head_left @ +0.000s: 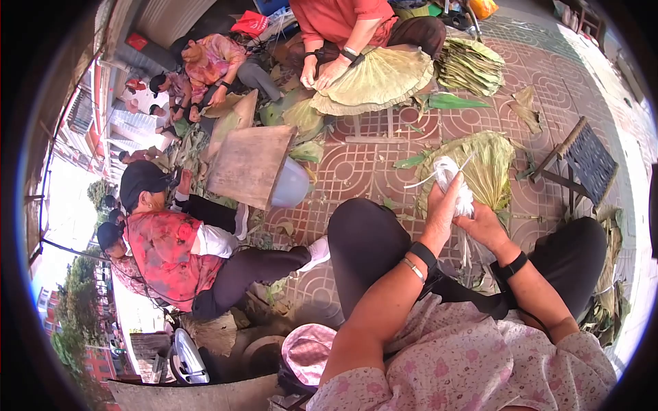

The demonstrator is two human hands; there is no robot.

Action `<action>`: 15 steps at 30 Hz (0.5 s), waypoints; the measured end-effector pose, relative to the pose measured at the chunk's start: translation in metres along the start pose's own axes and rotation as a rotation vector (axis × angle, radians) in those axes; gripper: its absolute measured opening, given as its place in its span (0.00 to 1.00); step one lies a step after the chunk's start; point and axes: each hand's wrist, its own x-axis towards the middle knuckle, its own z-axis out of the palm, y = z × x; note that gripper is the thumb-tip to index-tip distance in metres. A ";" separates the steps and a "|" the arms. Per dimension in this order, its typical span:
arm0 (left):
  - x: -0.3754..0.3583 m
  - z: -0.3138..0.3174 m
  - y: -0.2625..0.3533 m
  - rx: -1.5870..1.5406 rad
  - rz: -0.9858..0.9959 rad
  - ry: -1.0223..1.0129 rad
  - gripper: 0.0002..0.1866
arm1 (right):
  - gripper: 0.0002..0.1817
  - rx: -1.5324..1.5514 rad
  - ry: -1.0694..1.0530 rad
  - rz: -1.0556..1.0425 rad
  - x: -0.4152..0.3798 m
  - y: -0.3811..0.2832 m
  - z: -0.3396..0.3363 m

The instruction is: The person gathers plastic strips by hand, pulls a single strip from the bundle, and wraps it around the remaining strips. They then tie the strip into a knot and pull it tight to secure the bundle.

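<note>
A bundle of white plastic string [449, 171] is between my two hands in front of my knees. My left hand [442, 209] presses along its left side, with the fingers pointing up. From the right, my right hand [484, 225] closes around its lower part, and its fingertips are partly hidden. One loose end sticks out to the left and another to the upper right, while thin strands hang below my hands. Just beyond the bundle, a large dried leaf [488, 154], lotus-like and yellow-green, lies on the tiled ground.
A folding stool [582, 168] stands at the right. Across from me a person in red holds a stack of dried leaves [377, 79], with another leaf pile [471, 65] alongside. A wooden board [252, 164] and seated people are at left. A pink hat [308, 351] lies near my left elbow.
</note>
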 end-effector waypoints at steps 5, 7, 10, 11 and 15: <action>0.005 -0.005 0.014 -0.062 -0.100 -0.143 0.25 | 0.16 0.222 -0.143 0.084 0.001 -0.007 -0.007; 0.003 -0.005 0.022 -0.091 -0.097 -0.177 0.29 | 0.14 0.262 -0.252 0.215 -0.001 -0.020 -0.020; 0.004 -0.008 0.027 -0.158 -0.175 -0.194 0.28 | 0.17 0.577 -0.357 0.250 -0.009 -0.024 -0.023; 0.005 -0.009 0.026 -0.152 -0.184 -0.203 0.26 | 0.19 0.617 -0.412 0.321 -0.010 -0.026 -0.026; 0.005 -0.009 0.016 -0.200 -0.156 -0.141 0.18 | 0.15 0.534 -0.376 0.231 -0.014 -0.009 -0.012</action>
